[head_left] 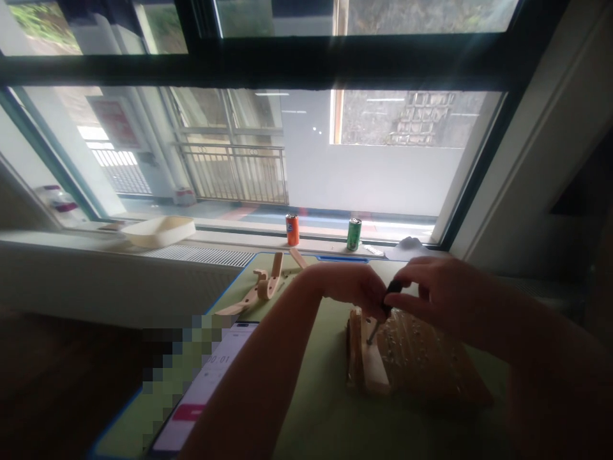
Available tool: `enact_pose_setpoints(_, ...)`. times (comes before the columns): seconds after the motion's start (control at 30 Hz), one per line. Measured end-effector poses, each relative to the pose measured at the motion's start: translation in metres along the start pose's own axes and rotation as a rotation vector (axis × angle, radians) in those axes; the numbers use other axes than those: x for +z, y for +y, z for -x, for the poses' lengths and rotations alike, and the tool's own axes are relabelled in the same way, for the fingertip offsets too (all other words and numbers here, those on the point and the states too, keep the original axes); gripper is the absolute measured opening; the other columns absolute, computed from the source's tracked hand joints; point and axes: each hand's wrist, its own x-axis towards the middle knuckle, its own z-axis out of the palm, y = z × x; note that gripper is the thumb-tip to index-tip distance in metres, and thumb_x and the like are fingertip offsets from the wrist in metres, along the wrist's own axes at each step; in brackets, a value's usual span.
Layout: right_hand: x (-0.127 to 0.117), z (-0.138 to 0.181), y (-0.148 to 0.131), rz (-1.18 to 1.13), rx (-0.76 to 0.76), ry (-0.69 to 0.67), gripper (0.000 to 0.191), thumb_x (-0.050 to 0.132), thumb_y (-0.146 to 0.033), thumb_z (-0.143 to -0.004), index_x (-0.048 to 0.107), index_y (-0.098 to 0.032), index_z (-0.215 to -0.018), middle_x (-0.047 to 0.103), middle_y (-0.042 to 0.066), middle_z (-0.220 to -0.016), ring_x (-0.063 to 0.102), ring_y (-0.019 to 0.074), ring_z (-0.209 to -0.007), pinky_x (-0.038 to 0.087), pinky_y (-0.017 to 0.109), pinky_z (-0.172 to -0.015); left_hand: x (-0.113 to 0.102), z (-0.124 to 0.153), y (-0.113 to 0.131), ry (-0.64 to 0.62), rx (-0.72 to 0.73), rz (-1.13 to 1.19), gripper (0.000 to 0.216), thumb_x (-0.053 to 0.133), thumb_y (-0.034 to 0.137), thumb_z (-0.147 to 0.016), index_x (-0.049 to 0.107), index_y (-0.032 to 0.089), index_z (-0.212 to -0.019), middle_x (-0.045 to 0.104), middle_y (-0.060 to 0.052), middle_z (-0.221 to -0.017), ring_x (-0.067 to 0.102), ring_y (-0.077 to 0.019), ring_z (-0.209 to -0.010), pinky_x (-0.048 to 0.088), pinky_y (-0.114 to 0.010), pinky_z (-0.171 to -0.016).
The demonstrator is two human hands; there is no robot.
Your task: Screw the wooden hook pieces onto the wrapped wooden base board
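A screwdriver (375, 331) with a black handle slants down to a pale wooden piece (377, 370). My right hand (433, 287) pinches the top of its handle between thumb and fingers. My left hand (357, 286) is closed around the lower handle, its fingertips partly hidden. The screwdriver's tip meets the wooden piece, where a small dark spot shows. That piece lies along the left side of a brown block (431, 370) that looks wrapped in clear tape and has several small holes or marks on top.
Curved wooden parts (268, 284) lie on the green mat (311, 402) beyond my left forearm. A phone (215, 383) showing a timer lies at the left. On the windowsill stand an orange can (292, 230), a green can (354, 234) and a cream tray (160, 231).
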Motion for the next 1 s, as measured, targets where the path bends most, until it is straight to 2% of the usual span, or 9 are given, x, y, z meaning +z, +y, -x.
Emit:
enact_pose_setpoints(0.1, -0.002, 0.0, -0.005, -0.063, -0.052, 0.021, 0.015, 0.055, -0.03, -0.08, 0.064, -0.024, -0.09, 0.064, 0.001, -0.08, 0.057, 0.012, -0.066, 0.04, 0.023, -0.059, -0.003, 0.005, -0.006, -0.021, 0.008, 0.064, 0.024, 0.065, 0.025, -0.073, 0.068, 0.019, -0.096, 0.069, -0.001, -0.086, 0.061, -0.0103, -0.075, 0.045, -0.024, -0.074)
enact_pose_setpoints(0.2, 0.002, -0.004, -0.009, -0.076, -0.064, 0.026, 0.016, 0.053, -0.024, -0.081, 0.063, -0.025, -0.093, 0.065, 0.001, -0.085, 0.059, 0.0125, -0.071, 0.041, 0.024, -0.062, -0.005, 0.009, -0.007, -0.041, -0.019, 0.095, 0.025, 0.065, 0.025, -0.073, 0.068, 0.021, -0.097, 0.069, -0.001, -0.088, 0.061, -0.0109, -0.077, 0.046, -0.025, -0.078)
enact_pose_setpoints(0.33, 0.006, -0.008, -0.013, -0.054, -0.094, 0.018, 0.019, 0.047, -0.021, -0.084, 0.064, -0.025, -0.089, 0.065, 0.001, -0.082, 0.058, 0.0117, -0.069, 0.039, 0.024, -0.06, -0.006, 0.012, -0.002, -0.005, -0.062, 0.01, 0.029, 0.071, 0.031, -0.066, 0.069, 0.021, -0.093, 0.069, 0.001, -0.081, 0.06, -0.0103, -0.073, 0.045, -0.023, -0.072)
enact_pose_setpoints(0.47, 0.003, -0.005, -0.017, 0.013, -0.037, 0.056, 0.021, 0.048, -0.033, -0.085, 0.064, -0.022, -0.077, 0.061, 0.0, -0.071, 0.052, 0.0107, -0.059, 0.032, 0.024, -0.053, -0.006, 0.013, 0.006, 0.021, -0.055, -0.041, 0.027, 0.073, 0.033, -0.062, 0.069, 0.02, -0.085, 0.067, 0.003, -0.076, 0.059, -0.0102, -0.07, 0.042, -0.022, -0.066)
enact_pose_setpoints(0.57, 0.004, -0.005, -0.017, 0.079, 0.008, 0.075, 0.032, 0.05, -0.046, -0.082, 0.06, -0.021, -0.065, 0.057, 0.0, -0.06, 0.045, 0.0104, -0.052, 0.026, 0.025, -0.048, -0.005, 0.011, 0.007, 0.024, -0.018, -0.051, 0.027, 0.072, 0.035, -0.062, 0.068, 0.018, -0.083, 0.066, 0.004, -0.073, 0.057, -0.0096, -0.068, 0.042, -0.022, -0.067)
enact_pose_setpoints(0.67, 0.006, -0.008, -0.015, 0.098, 0.04, 0.063, 0.038, 0.048, -0.05, -0.082, 0.059, -0.021, -0.061, 0.054, 0.0, -0.056, 0.043, 0.0104, -0.049, 0.026, 0.026, -0.049, -0.003, 0.009, 0.008, 0.036, 0.005, -0.093, 0.025, 0.072, 0.036, -0.063, 0.068, 0.018, -0.081, 0.065, 0.004, -0.07, 0.056, -0.0086, -0.065, 0.041, -0.022, -0.067)
enact_pose_setpoints(0.8, 0.002, -0.003, -0.017, 0.014, 0.023, 0.064, 0.027, 0.052, -0.048, -0.08, 0.063, -0.023, -0.079, 0.061, 0.0, -0.07, 0.051, 0.0121, -0.059, 0.033, 0.026, -0.054, -0.003, 0.009, 0.008, 0.057, -0.012, -0.124, 0.022, 0.071, 0.034, -0.064, 0.068, 0.018, -0.078, 0.065, 0.003, -0.069, 0.055, -0.0083, -0.064, 0.041, -0.022, -0.065)
enact_pose_setpoints(0.9, -0.004, 0.003, -0.02, -0.057, -0.041, 0.059, 0.019, 0.056, -0.034, -0.08, 0.061, -0.026, -0.097, 0.063, 0.0, -0.09, 0.056, 0.0127, -0.072, 0.037, 0.025, -0.062, -0.004, 0.01, 0.007, 0.036, -0.021, -0.115, 0.022, 0.07, 0.034, -0.066, 0.069, 0.018, -0.082, 0.067, 0.002, -0.073, 0.058, -0.0092, -0.067, 0.042, -0.022, -0.068)
enact_pose_setpoints(1.0, -0.004, 0.004, -0.021, -0.056, -0.062, 0.034, 0.016, 0.05, -0.022, -0.082, 0.061, -0.026, -0.092, 0.063, -0.001, -0.089, 0.056, 0.0116, -0.073, 0.038, 0.024, -0.065, -0.003, 0.01, 0.004, 0.01, -0.021, -0.105, 0.025, 0.068, 0.035, -0.069, 0.069, 0.019, -0.089, 0.068, 0.001, -0.076, 0.059, -0.0096, -0.067, 0.043, -0.024, -0.071)
